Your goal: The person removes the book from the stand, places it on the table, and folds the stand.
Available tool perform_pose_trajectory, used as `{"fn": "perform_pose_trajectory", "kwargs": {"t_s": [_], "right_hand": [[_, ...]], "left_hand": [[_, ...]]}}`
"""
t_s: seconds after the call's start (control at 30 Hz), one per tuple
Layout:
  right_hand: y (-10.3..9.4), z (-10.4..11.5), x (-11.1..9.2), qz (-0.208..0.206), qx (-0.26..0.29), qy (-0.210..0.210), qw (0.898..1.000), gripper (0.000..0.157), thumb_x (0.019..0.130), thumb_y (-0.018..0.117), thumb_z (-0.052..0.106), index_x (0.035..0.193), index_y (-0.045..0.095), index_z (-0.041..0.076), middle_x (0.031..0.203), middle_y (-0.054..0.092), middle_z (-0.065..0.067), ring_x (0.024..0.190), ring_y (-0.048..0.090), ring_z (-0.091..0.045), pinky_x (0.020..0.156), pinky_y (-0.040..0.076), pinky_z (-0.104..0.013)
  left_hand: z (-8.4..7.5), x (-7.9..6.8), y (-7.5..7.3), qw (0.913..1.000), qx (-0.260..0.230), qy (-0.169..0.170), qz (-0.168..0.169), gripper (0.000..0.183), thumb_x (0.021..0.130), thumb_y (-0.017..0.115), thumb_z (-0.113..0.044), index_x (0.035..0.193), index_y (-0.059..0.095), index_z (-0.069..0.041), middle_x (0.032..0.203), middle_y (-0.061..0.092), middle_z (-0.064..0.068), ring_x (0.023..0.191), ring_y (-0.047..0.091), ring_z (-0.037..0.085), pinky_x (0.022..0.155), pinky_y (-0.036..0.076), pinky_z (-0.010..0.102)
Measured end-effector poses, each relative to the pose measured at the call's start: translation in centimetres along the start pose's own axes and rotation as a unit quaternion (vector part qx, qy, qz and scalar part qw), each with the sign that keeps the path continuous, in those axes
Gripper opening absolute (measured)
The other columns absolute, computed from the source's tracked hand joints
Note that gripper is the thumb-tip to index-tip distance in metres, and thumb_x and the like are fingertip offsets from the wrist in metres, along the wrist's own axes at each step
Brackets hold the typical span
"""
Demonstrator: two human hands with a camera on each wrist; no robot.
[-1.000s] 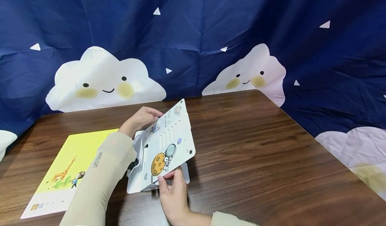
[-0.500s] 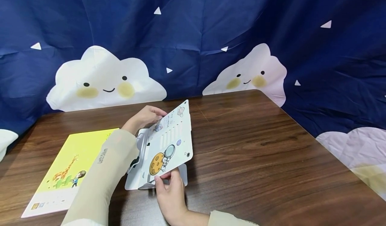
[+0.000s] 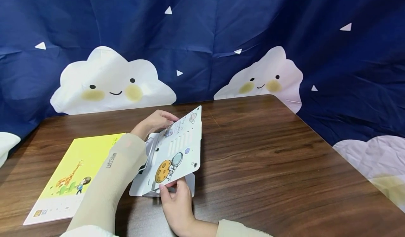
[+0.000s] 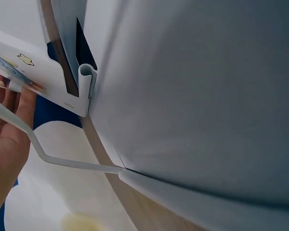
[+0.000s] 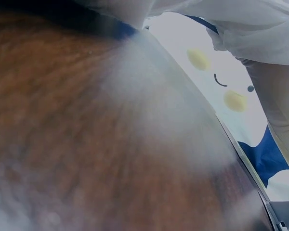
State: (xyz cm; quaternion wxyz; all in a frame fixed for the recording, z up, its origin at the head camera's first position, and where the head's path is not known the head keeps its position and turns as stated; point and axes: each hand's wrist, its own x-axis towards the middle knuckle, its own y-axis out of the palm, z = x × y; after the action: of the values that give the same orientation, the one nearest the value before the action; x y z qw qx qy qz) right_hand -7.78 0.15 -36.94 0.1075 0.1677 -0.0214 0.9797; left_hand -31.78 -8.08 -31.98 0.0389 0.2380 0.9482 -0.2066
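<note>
Nearest you, the right sleeve (image 3: 240, 229) runs off the bottom edge. Your right hand (image 3: 178, 207) pinches the near edge of the raised panel of one white folding book stand (image 3: 181, 151), thumb in front and the other fingertips hidden behind it. Your right wrist view is mostly blurred wood and pale haze, with that grip out of sight.

Your left sleeve (image 3: 105, 187), also cut off below, blocks part of the stand's left side and the right part of one yellow picture book (image 3: 74, 180) lying on the table beside the stand. The stand sits on the table in front of you, panel tilted, printed with one astronaut hugging a moon; part of its base is covered by the panel. In your left wrist view, one bent white wire (image 4: 77, 164) crosses in front of your hand.

Your left hand (image 3: 155, 121) grips the panel's far edge, some fingertips out of sight.

Beyond the single wooden table (image 3: 278, 159) hangs a blue backdrop (image 3: 196, 26): four clouds, two smiling and two cut by the sides, plus eight white triangles, one clipped at the top.
</note>
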Motion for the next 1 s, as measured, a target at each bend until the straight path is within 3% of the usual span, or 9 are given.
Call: {"fn": "perform_pose_trajectory", "kwargs": {"t_s": [0.17,1.0], "right_hand": [[0.1,0.06,0.02,0.007,0.008,0.005,1.0,0.013,0.074,0.059,-0.006,0.075,0.047,-0.001,0.08,0.055,-0.014,0.07,0.056,-0.012,0.057,0.049,-0.023],[0.77,0.35,0.1,0.017,0.029,0.033,0.999,0.011,0.075,0.059,-0.005,0.079,0.05,-0.002,0.084,0.054,-0.007,0.067,0.057,-0.009,0.057,0.049,-0.022]], "left_hand": [[0.01,0.23,0.09,1.0,0.0,-0.003,0.003,0.029,0.082,0.044,0.007,0.109,0.056,0.004,0.113,0.052,0.015,0.1,0.048,0.022,0.091,0.034,0.035],[-0.36,0.81,0.32,0.9994,0.001,-0.015,0.03,0.027,0.082,0.048,0.004,0.107,0.059,-0.001,0.11,0.055,0.009,0.099,0.049,0.021,0.09,0.035,0.035]]}}
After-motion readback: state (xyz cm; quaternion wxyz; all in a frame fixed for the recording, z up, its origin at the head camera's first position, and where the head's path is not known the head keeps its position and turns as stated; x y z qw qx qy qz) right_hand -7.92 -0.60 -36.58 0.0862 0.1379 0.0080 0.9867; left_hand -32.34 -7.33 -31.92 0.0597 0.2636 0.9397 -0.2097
